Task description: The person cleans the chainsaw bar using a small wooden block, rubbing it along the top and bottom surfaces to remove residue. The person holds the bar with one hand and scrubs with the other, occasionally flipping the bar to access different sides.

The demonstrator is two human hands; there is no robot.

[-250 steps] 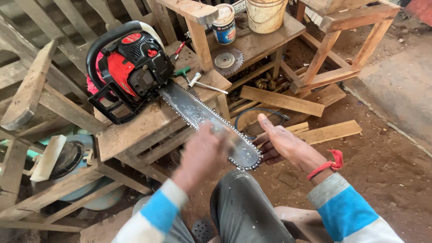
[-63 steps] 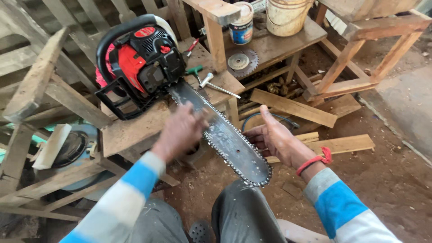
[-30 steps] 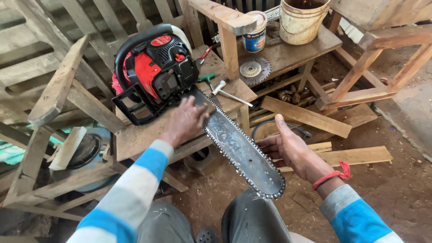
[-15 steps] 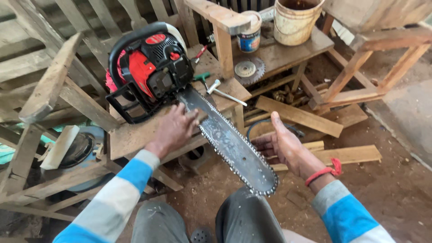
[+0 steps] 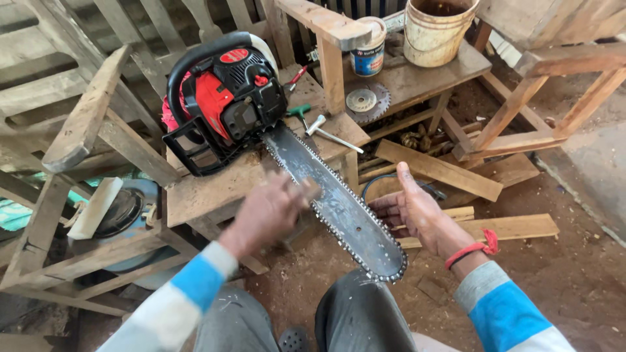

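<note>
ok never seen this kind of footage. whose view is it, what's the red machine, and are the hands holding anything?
There is no robot here. One camera sits on a person's head and looks down, so the striped sleeves and grey trousers at the bottom are the wearer's own.

The red and black machine is a chainsaw. Its body rests on a rough wooden bench, and its long bar and chain jut out past the edge toward the person.

The left hand is at the bar's left edge, blurred, so whether it grips anything is unclear. The right hand is open beside the bar, holding nothing, with a red band on its wrist.

Also on the bench: a T-shaped wrench, a circular saw blade, a small tin and a bucket.
</note>
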